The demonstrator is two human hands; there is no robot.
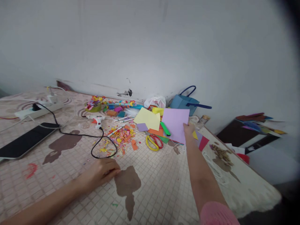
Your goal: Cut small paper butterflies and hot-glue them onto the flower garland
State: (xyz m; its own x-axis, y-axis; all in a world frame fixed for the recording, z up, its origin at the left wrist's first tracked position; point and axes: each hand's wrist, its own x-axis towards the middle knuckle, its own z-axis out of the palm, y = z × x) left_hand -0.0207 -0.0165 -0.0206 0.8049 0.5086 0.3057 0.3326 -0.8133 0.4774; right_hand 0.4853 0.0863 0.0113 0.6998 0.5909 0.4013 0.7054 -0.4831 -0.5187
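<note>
My right hand (pixel 189 128) pinches the right edge of a lilac sheet (pixel 175 122), which is tilted up over the other coloured papers. My left hand (pixel 105 170) rests on the patterned table cover (pixel 154 187) with its fingers curled in, and nothing shows in it. Just left of the lilac sheet lie a green marker (pixel 165 128) and a pale yellow sheet (pixel 147 119). Scissors with yellow and red handles (pixel 152 142) lie in front of these papers. A small purple piece (pixel 142 127) sits beside the yellow sheet.
A white glue gun (pixel 98 121) trails a black cable near colourful paper scraps (pixel 122 137). At left are a tablet (pixel 28 140) and a power strip (pixel 39 109). A blue bag (pixel 185 103) stands by the wall; pistachio-like shells (pixel 221 154) lie near the right edge.
</note>
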